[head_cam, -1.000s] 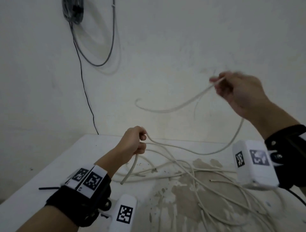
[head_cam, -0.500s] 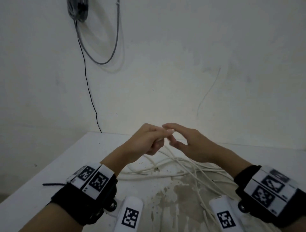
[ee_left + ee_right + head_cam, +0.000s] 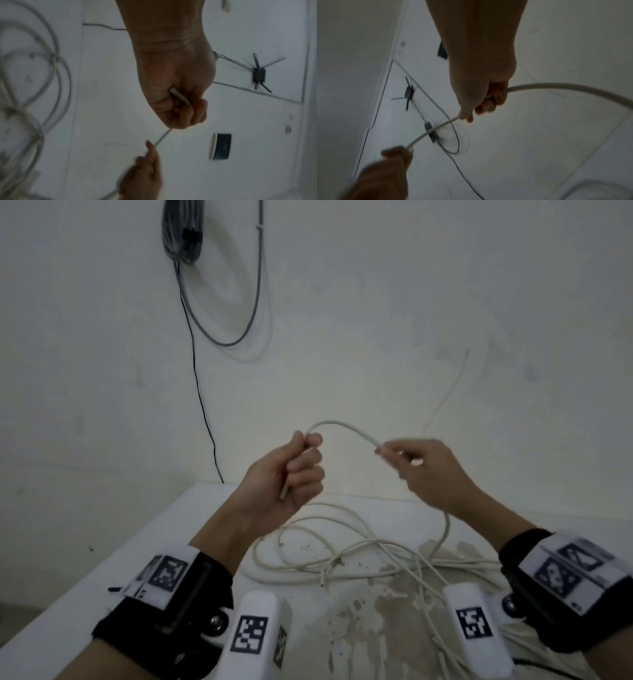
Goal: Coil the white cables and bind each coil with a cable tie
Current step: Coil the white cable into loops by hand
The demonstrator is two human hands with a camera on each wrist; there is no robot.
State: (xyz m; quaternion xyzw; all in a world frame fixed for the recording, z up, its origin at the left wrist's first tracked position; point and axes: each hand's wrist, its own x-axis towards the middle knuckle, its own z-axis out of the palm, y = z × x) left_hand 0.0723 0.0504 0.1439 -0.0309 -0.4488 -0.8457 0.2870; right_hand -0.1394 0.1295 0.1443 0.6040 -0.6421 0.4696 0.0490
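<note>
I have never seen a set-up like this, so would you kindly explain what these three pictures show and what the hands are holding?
There is no machine: a person wears three cameras. One picture looks down from the head; the other two look along each wrist. The left hand has its grip closed around a white cable near its cut end. The right hand pinches the same cable further along, so a short arch spans between them. Below, on the white table, more white cables lie in loose, untied loops. Grey cable hangs on the wall.
</note>
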